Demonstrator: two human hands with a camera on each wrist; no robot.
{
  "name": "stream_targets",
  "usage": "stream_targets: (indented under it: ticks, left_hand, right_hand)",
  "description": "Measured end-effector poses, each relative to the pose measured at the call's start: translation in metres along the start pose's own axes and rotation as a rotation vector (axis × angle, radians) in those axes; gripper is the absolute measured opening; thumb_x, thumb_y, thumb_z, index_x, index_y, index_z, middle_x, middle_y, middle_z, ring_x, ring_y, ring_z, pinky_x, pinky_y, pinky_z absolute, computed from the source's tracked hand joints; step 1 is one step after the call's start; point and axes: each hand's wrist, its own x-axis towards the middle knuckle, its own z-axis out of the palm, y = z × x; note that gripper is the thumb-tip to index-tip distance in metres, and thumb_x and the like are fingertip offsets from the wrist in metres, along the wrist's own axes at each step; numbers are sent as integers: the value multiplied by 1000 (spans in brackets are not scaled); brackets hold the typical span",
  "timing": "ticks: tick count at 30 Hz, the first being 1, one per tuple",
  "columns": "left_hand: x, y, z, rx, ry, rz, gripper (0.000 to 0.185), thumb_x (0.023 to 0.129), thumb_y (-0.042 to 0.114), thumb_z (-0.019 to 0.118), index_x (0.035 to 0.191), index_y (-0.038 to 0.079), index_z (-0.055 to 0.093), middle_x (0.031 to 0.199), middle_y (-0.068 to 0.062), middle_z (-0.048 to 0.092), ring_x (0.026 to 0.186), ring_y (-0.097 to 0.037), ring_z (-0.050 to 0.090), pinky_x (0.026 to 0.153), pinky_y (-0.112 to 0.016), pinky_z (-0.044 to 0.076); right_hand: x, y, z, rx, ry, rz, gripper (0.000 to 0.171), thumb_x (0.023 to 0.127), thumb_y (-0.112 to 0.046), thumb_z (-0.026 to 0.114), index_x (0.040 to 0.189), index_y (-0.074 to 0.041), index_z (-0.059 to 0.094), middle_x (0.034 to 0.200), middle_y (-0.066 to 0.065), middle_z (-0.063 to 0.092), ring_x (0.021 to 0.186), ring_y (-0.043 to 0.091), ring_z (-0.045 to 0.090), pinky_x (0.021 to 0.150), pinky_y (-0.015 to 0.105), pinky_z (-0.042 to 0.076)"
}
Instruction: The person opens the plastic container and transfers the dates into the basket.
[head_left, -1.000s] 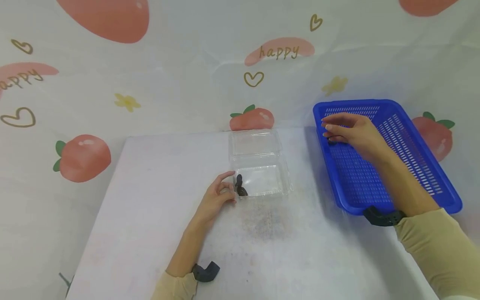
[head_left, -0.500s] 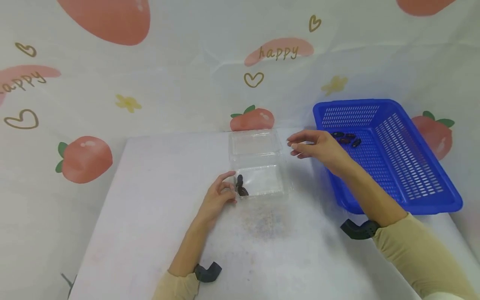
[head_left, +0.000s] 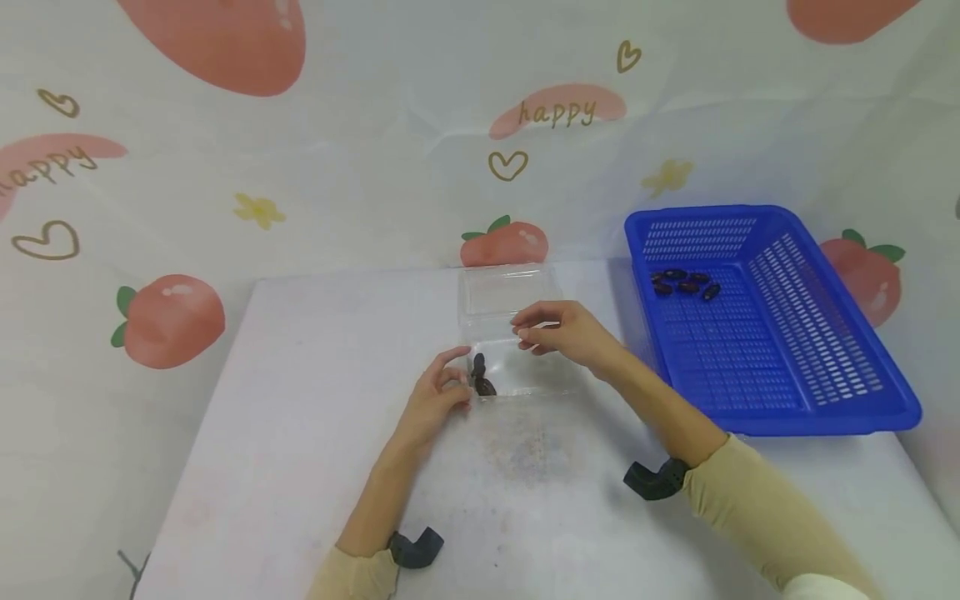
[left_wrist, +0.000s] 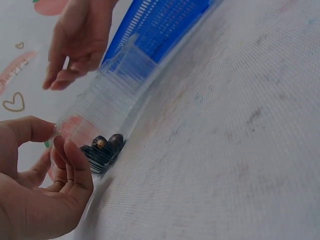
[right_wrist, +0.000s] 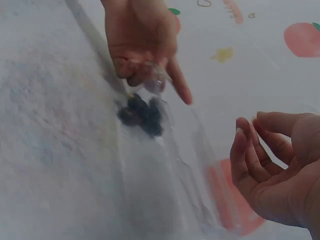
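A clear plastic clamshell box (head_left: 517, 379) stands on the table with its lid (head_left: 504, 292) folded back. Several dark, glossy oval fruits (head_left: 486, 387), which look like dates, lie at its left end. My left hand (head_left: 426, 404) holds the box by that end, index finger and thumb at its edges. Above the middle of the box hovers my right hand (head_left: 573, 335); its thumb and fingertips are close together, and nothing shows between them in the right wrist view. More of the dark fruits (head_left: 688, 287) lie in the blue basket (head_left: 750, 422).
The blue basket takes up the right side of the white table (head_left: 322, 375), its left wall close to the box. Behind the table hangs a white cloth (head_left: 360, 167) printed with strawberries and hearts. Each wrist wears a black band (head_left: 417, 547).
My right hand has left the basket and travelled left to above the box, uncovering the fruits in the basket. The left hand stays at the box's end.
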Motion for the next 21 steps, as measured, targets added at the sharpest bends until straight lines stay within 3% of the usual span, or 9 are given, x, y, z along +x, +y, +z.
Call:
stream_targets:
  ticks: [7,14,21]
  left_hand:
    - [0,1,-1,18,8,20,64,83,-6,62,143,14,50,92,-2,52,70,-16,55,62,-26,49]
    - [-1,0,-2,-4,15,17,62,83,-7,62,140,17,54,92,-3,51,70,-17,54,64,-26,49]
    - [-2,-1,-2,-18,0,24,63,83,-8,62,140,18,53,93,-4,51,72,-16,54,66,-26,50]
  right_hand:
    - [15,13,29,10,-41,0,30,92,-9,68,119,4,66,115,20,66,95,26,69,83,35,58]
    - [28,26,43,3,-50,-7,27,89,-5,69,114,4,69,105,16,69,90,20,67,82,34,58]
    - [36,35,53,-128,-65,51,25,86,-7,71,110,-1,72,97,8,73,83,14,64,72,24,52]
